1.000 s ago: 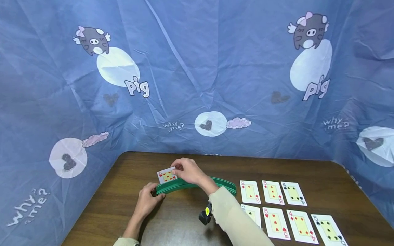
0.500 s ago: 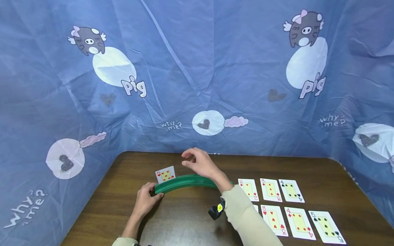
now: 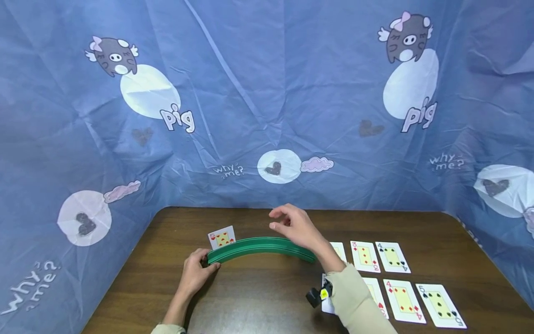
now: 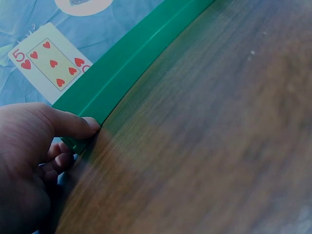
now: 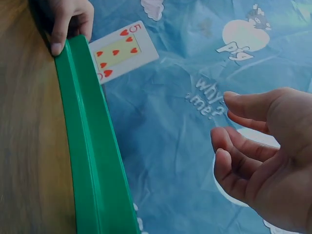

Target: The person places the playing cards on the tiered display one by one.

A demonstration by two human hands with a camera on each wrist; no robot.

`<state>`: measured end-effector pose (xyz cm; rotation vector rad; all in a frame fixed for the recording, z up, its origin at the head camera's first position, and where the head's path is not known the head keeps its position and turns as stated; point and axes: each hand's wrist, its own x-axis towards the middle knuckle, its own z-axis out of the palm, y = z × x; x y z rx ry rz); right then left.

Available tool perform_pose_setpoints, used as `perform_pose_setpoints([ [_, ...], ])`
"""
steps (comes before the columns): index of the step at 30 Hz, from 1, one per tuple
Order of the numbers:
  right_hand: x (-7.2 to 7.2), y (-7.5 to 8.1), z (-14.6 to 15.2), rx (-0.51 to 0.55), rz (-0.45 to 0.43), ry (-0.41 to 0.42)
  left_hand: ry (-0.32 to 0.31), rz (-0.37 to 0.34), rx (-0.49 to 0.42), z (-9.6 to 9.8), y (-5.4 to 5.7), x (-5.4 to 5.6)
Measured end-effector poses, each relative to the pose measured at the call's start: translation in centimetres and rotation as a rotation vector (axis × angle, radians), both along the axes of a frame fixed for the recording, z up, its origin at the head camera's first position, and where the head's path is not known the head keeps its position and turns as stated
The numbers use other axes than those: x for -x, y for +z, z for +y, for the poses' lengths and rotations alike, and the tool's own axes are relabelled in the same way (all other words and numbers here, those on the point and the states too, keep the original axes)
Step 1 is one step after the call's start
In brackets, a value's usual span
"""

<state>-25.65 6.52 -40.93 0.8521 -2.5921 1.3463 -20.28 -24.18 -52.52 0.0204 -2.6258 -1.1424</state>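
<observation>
A curved green card holder (image 3: 263, 245) lies on the wooden table. My left hand (image 3: 194, 272) grips its left end, thumb (image 4: 87, 126) along the near face and the other fingers behind. Close to that end, the five of hearts (image 3: 222, 237) stands in the holder, leaning a little, its lower edge hidden by the green wall. My right hand (image 3: 297, 226) hovers above the holder's right half, fingers loosely bent and nothing between them. In the right wrist view the same empty right hand (image 5: 263, 151) is apart from the holder.
Face-up cards lie in two rows at the right, among them the three of diamonds (image 3: 365, 256), four of spades (image 3: 393, 257), four of diamonds (image 3: 404, 300) and five of spades (image 3: 441, 306). My right forearm (image 3: 359, 297) partly covers others. A blue printed cloth (image 3: 233, 106) hangs behind the table.
My right hand has let go of the five of hearts and moved right, away from it. The card stays standing in the holder, and my left hand keeps its grip.
</observation>
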Motion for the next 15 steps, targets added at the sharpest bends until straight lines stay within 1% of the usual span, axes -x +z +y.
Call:
perform_pose_setpoints([
  [6, -1.3, -0.1, 2.4, -0.036, 0.027, -0.022, 0.002, -0.011, -0.009, 0.1, -0.1, 0.0],
  [10, -2.1, -0.2, 4.2, -0.053, 0.008, -0.043, -0.003, -0.008, -0.005, 0.1, -0.1, 0.0],
  [15, -2.8, -0.9, 6.3, -0.057, -0.002, -0.079, -0.006, -0.012, -0.012, 0.1, 0.0, 0.0],
])
